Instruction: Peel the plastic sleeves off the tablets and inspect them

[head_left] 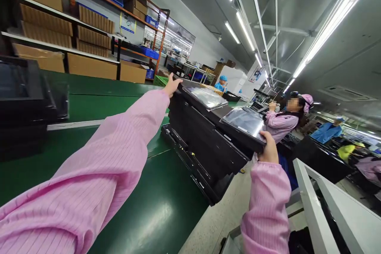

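A stack of black plastic trays [205, 143] stands at the edge of the green work surface [143, 206]. At the top is a black tray [218, 114] bearing two flat panels under clear film, a left panel [206, 97] and a right panel [245, 120]. My left hand [172, 86] grips the far left end of this tray, thumb up. Around its near right corner my right hand [269, 149] is closed, fingers partly hidden underneath. The tray tilts down to the right. Whether it touches the stack below, I cannot tell.
Another black stack [24, 99] rests at the left on the green surface. Shelves with cardboard boxes [92, 65] line the back left. A co-worker in pink [281, 121] is beyond my right hand. A white metal frame [315, 202] stands at the lower right.
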### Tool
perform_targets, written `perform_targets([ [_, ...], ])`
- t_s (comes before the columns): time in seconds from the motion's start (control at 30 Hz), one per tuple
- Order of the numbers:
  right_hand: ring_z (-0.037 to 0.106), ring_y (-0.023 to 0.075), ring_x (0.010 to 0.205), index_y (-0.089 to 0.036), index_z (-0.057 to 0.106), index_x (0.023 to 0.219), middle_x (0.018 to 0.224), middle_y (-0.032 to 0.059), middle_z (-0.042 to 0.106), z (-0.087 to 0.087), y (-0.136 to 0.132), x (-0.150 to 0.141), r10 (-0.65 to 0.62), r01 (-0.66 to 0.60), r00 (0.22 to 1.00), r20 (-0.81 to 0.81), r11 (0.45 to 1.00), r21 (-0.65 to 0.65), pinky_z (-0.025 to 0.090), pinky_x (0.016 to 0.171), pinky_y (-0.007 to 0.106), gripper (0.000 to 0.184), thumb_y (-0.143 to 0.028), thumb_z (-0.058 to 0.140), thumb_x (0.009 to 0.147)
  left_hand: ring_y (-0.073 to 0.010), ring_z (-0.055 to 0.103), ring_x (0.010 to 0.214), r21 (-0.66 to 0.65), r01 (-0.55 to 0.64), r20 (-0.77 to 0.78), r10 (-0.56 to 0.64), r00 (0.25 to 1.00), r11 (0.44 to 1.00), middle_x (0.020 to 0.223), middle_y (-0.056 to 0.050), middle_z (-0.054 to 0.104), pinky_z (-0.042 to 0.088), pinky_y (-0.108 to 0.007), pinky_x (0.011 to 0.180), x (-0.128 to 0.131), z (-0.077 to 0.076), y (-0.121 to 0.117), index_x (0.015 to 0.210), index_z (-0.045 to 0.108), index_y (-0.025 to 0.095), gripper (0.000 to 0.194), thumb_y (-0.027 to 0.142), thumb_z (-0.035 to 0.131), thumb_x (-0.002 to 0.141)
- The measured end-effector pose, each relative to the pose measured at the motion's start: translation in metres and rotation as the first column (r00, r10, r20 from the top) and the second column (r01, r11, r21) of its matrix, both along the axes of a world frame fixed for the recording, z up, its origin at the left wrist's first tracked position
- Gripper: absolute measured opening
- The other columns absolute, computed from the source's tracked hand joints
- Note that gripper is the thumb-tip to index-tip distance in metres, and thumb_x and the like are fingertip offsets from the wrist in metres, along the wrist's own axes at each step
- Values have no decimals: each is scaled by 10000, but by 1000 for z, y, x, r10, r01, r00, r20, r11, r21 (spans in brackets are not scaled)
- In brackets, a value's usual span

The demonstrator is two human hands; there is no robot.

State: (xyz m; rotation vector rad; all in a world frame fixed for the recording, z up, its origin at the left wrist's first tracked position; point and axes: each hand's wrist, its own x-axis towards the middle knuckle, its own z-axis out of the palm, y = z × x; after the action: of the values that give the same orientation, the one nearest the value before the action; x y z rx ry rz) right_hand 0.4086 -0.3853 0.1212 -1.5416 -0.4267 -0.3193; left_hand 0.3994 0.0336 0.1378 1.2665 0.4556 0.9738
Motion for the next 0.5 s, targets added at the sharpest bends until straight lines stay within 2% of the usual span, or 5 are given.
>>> perform_targets([
  [0.1, 700, 262, 1045, -178, 693, 1031, 1063, 79, 741, -19, 0, 3, -117, 118, 993, 15, 988, -96, 583, 902, 429, 347, -479, 654, 863, -351, 450, 1434, 53, -63, -72, 67, 995, 997, 1472, -199, 552, 311, -478, 1207, 13, -20, 8, 1505, 400, 142, 809, 233, 675, 750],
  [0.2, 515, 315, 1372, -202, 601, 1315, 1405, 114, 613, -27, 2, 0, -215, 220, 976, 45, 962, -161, 463, 1105, 459, 569, -523, 586, 845, -367, 358, 1490, 108, -138, -135, 152, 979, 985, 1512, -206, 507, 245, -520, 1231, 23, -27, 12, 1450, 452, 158, 693, 244, 648, 791],
  [0.27, 415, 297, 1462, -186, 491, 1439, 1541, 113, 489, -28, 6, -8, -226, 237, 971, 82, 953, -188, 388, 1174, 445, 707, -568, 532, 845, -356, 312, 1512, 133, -183, -171, 204, 964, 974, 1522, -214, 483, 203, -502, 1250, 29, -29, 12, 1407, 485, 145, 613, 245, 615, 817],
  [0.37, 364, 289, 1498, -156, 405, 1499, 1600, 131, 405, -31, 13, -25, -192, 248, 956, 222, 934, -259, 312, 1218, 440, 843, -645, 522, 822, -327, 265, 1531, 158, -229, -203, 258, 944, 961, 1549, -220, 435, 158, -437, 1268, 33, -34, 10, 1383, 491, 102, 563, 289, 568, 857],
  [0.5, 372, 327, 1486, -137, 448, 1473, 1553, 181, 453, -38, 17, -42, -215, 342, 908, 359, 874, -344, 299, 1211, 488, 901, -727, 517, 795, -319, 441, 1418, 189, -235, -203, 272, 941, 953, 1422, -166, 583, 289, -432, 1217, 33, -43, 13, 1335, 526, 143, 482, 330, 519, 891],
])
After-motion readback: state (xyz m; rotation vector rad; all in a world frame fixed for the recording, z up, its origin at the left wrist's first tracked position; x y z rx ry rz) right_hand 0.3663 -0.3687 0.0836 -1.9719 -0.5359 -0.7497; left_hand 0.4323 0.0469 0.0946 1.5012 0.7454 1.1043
